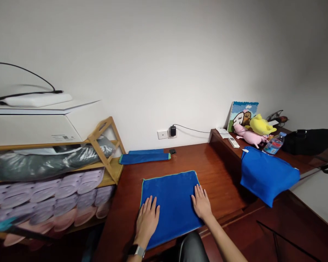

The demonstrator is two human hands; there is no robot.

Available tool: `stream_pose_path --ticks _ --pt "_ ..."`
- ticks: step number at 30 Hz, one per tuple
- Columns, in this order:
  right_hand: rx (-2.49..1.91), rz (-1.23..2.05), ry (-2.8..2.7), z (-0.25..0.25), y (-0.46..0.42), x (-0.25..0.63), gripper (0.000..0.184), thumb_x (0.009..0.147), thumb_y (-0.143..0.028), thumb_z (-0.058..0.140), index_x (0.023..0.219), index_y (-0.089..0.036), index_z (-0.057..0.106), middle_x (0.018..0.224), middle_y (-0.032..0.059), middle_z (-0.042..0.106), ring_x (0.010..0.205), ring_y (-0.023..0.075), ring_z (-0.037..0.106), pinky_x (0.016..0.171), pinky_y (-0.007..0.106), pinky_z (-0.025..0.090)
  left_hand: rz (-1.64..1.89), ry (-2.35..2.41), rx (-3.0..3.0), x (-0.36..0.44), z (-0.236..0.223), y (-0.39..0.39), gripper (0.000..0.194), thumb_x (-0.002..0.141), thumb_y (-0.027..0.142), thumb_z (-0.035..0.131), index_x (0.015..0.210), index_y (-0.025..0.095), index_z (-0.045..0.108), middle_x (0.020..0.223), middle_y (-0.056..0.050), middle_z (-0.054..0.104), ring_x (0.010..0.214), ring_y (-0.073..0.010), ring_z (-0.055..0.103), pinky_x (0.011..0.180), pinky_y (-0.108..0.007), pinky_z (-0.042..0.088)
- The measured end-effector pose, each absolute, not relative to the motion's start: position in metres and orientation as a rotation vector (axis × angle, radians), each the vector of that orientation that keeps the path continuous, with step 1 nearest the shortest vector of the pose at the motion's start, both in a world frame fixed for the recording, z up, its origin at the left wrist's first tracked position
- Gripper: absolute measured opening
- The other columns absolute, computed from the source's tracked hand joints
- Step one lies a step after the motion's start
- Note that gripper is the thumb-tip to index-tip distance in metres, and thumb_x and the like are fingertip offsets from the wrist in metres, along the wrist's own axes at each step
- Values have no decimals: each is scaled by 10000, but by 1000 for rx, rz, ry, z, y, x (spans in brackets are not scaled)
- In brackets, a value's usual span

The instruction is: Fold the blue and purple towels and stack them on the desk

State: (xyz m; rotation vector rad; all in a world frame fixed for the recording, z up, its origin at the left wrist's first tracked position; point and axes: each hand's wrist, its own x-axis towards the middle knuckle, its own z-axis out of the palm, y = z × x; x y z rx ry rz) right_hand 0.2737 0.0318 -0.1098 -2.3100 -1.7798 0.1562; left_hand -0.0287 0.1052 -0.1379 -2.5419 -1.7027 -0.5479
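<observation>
A polished wooden desk is recorded; a folded blue cloth lies near the wall, and a crumpled blue cloth overhangs the desk's right side. A green-edged blue towel lies flat at the front edge, pressed by the left hand and right hand, fingers spread. Slippage over the edge is judged possible, given the smooth surface.

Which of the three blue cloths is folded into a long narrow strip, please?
It is the cloth at the back by the wall; the square cloth under the left hand and right hand lies flat, and the cloth at right is bunched.
</observation>
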Motion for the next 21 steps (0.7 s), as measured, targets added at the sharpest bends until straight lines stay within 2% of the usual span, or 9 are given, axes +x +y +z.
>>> stream_pose_path --ticks 3,6,9,14,21 --pt "-2176 105 -1827 -100 71 243 637 1111 -428 225 1665 -136 339 1730 88 266 1624 247 208 1327 448 167 -592 -1634 -2566 -12 -119 137 575 1063 414 315 1499 164 594 1614 -136 538 1531 -298 452 1282 -504 345" --pt "-2054 162 -1908 -94 116 211 628 1112 -416 233 1663 -140 348 1732 81 275 1624 229 207 1327 424 168 -531 -1581 -2655 6 -106 172 558 1062 394 334 1541 202 546 1637 -115 511 1539 -281 442 1288 -504 330" --pt "-2037 240 -1944 -100 146 203 645 1109 -452 246 1669 -143 332 1730 93 284 1620 227 224 1321 424 174 -461 -1623 -2685 9 -111 198 553 1058 448 369 1560 268 519 1654 -94 492 1539 -288 440 1279 -534 328" --pt "-2156 234 -1897 -116 150 249 657 1108 -481 213 1690 -181 263 1744 67 238 1630 219 184 1325 460 121 -501 -1681 -2604 -5 -133 211 601 1048 569 370 1595 334 454 1710 -73 407 1577 -292 373 1293 -553 270" --pt "-2385 265 -1747 -106 140 309 662 1103 -444 203 1697 -152 221 1758 52 174 1638 223 145 1320 434 113 -471 -1677 -2584 -5 -132 209 607 1049 566 341 1596 330 454 1714 -66 405 1579 -270 367 1296 -533 251"
